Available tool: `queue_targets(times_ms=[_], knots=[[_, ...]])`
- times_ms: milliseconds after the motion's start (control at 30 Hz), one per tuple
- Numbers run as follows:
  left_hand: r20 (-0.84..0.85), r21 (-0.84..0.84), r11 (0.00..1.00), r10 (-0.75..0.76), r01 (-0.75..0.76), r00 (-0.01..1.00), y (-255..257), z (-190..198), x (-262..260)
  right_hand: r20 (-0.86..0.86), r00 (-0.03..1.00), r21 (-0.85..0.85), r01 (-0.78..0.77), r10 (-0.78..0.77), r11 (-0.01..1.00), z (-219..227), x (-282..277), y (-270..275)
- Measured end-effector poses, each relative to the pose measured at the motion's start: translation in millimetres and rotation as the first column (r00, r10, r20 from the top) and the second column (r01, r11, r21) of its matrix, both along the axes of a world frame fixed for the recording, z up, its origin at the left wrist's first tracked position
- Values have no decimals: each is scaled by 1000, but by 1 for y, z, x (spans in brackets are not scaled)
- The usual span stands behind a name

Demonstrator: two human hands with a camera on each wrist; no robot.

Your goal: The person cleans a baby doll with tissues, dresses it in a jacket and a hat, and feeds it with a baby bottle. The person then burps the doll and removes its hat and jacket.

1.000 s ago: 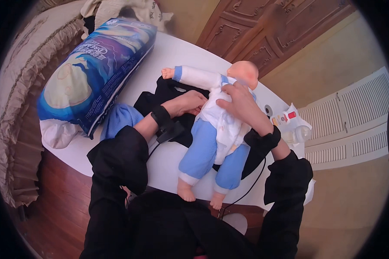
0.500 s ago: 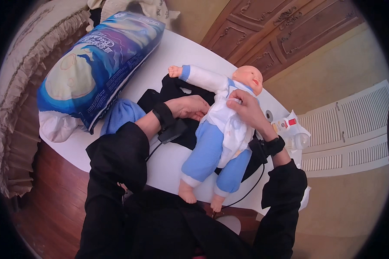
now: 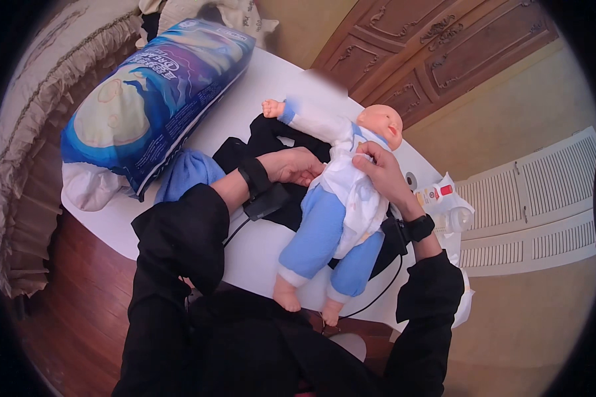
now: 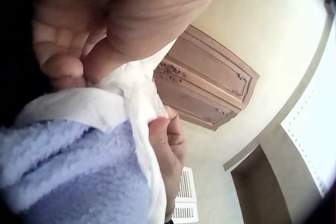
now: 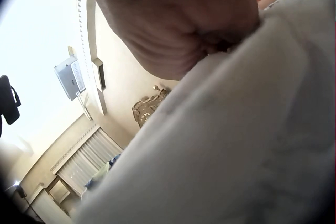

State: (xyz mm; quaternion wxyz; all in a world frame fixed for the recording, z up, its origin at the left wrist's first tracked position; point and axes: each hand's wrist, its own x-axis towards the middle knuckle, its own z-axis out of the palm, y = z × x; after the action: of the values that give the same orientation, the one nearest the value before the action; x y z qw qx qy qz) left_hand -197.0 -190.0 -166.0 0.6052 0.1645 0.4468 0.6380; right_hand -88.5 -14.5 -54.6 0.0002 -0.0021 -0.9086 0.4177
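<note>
A baby doll in a white and blue outfit lies on its back on the white table, feet towards me. Around its hips, over the blue trousers, sits a white diaper. My left hand is at the doll's waist, thumb and fingertips pinching the diaper's side edge, as the left wrist view shows close up. On the front, my right hand pinches the diaper's upper edge between thumb and fingers. White material fills much of the right wrist view, hiding those fingertips.
Black cloth lies under the doll. A large blue diaper pack stands at the left with a blue cloth beside it. Right of the doll are a baby bottle and a white package. Cables trail from both wrists.
My right hand has gone from fingers spread over the doll's front to pinching the diaper's upper edge. The left hand stays at the waist. The head view has shifted slightly.
</note>
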Motion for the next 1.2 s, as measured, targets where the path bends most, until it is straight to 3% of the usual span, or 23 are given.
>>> queue_targets(times_ms=[67,133,167,267,333,400,433,467,533,600,667,700,767,800,867,1033,1200], knots=[[-54,-12,999,37,-37,998,-2,8,1,-1,1000,36,-3,3,999,1,0,-2],[-378,-159,950,191,-267,906,-11,32,2,-2,1000,69,-2,2,998,0,0,-2],[-370,-131,946,230,-296,900,-13,29,-9,-5,1000,78,-3,3,997,0,0,-1],[-339,101,935,354,-341,871,-38,72,-6,-4,1000,67,-6,6,998,-2,-7,-2],[-348,158,934,357,-321,867,-41,102,7,-17,1000,36,15,-15,999,7,-2,-2],[-353,219,932,351,-288,867,-41,119,15,-158,988,-43,-8,1,999,27,8,1],[-442,208,923,383,-322,811,-44,122,16,-184,981,-105,39,-58,994,33,15,9],[-525,205,913,407,-353,747,-46,123,17,-195,977,-112,71,-92,991,34,28,16],[-557,178,932,360,-315,749,-49,123,17,-203,912,-217,313,-356,925,36,57,28],[-480,175,915,401,-363,780,-50,121,19,-161,897,-215,375,-412,902,9,79,48],[-479,177,913,406,-367,779,-43,111,19,214,858,-232,508,-466,830,-14,94,53],[-432,202,885,465,-420,773,-38,108,20,208,849,-247,526,-486,814,-23,99,55],[-375,242,840,543,-486,751,-31,102,23,306,885,-325,443,-351,836,-38,100,55],[-390,239,851,525,-468,756,-28,100,24,298,882,-340,454,-364,824,-46,100,55],[-314,272,787,617,-554,721,-26,97,25,310,897,-679,441,-316,587,-57,96,52],[-366,211,747,659,-631,658,-27,83,28,261,937,-745,348,-232,569,-77,87,58],[-432,139,795,585,-590,687,-22,57,31,377,910,-693,401,-172,600,-86,78,69]])
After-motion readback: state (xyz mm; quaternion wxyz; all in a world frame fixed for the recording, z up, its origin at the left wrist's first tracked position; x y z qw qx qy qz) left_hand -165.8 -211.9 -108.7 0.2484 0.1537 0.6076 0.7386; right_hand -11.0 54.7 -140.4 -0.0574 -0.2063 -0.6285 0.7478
